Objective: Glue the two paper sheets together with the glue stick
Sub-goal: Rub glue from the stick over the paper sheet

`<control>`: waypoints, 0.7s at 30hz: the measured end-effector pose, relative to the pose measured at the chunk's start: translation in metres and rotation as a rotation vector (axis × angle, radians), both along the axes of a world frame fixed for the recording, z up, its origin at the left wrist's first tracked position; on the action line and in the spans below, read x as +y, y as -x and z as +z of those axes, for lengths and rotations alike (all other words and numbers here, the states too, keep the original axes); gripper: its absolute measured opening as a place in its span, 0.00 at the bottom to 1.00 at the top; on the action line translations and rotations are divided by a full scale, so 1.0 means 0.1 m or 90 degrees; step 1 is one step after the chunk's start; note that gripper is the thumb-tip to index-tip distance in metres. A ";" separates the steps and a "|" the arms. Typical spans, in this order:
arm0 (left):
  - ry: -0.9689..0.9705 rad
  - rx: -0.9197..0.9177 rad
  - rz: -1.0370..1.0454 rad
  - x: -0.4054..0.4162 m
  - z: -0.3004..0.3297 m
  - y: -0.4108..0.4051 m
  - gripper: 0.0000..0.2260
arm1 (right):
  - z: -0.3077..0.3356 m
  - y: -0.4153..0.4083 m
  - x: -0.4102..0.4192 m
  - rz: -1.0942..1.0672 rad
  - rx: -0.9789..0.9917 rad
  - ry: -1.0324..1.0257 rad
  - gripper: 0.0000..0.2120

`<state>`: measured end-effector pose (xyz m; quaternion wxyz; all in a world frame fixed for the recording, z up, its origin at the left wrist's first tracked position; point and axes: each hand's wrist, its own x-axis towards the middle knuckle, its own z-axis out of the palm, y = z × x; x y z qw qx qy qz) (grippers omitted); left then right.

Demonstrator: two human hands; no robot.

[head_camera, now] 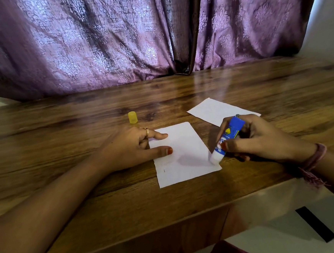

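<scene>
A: Quick pass. Landmark = the near sheet, flat on the counter, long axis running away from the person, tilted a bit.

B: Hands?

A: Left hand lies on the sheet's left edge, index and thumb straight, pressing it down. Not gripping anything. Right hand sits just off the sheet's right edge, fingers curled round the glue stick.

B: Stick orientation?

A: Tilted. Blue base up and away from the sheet, white tip down, touching the sheet at its near right corner. Cap's off: the yellow cap stands upright beyond the sheet's far left corner, just behind the left hand.

B: Second sheet?

A: The 2nd sheet lies flat beyond the near sheet's far right corner, apart from it, partly hidden by the right hand. Long axis runs crosswise to the near sheet's.

B: So what does the next move hang on?

A: My read: gluing is in hand, tip at the right edge. Rest of the sheet lies to the left of the right hand, so strokes would need to run leftward or up the long axis. Can't tell how much glue is already down. The 2nd sheet is nearer the right hand, but that hand is busy with the stick.

B: Background?

A: Purple curtain behind the counter.
</scene>
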<state>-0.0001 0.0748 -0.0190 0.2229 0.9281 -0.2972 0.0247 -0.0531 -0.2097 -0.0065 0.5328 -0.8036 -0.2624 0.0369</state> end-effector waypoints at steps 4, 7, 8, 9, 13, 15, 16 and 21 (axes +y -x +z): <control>-0.006 -0.003 0.003 0.00 -0.01 0.00 0.31 | -0.01 -0.01 0.00 -0.015 -0.003 -0.013 0.13; -0.005 0.001 0.003 0.01 -0.01 -0.01 0.30 | -0.01 -0.02 0.01 -0.033 -0.010 -0.012 0.14; -0.005 0.000 0.003 0.01 -0.01 -0.01 0.30 | -0.01 -0.01 0.01 -0.016 -0.007 -0.013 0.13; -0.006 0.000 0.003 0.01 -0.02 -0.02 0.30 | 0.00 0.00 0.00 0.004 -0.002 -0.013 0.11; 0.003 0.005 0.004 0.01 -0.02 -0.03 0.32 | 0.00 0.02 -0.01 0.029 0.002 -0.014 0.11; 0.004 0.004 0.004 0.01 -0.02 -0.03 0.33 | 0.00 0.00 -0.01 0.003 -0.009 -0.009 0.17; 0.001 0.004 0.004 0.01 -0.02 -0.03 0.33 | -0.01 -0.01 -0.01 -0.004 -0.013 -0.004 0.18; 0.005 0.004 0.007 0.02 -0.02 -0.03 0.33 | -0.02 0.01 -0.01 0.021 0.002 -0.013 0.08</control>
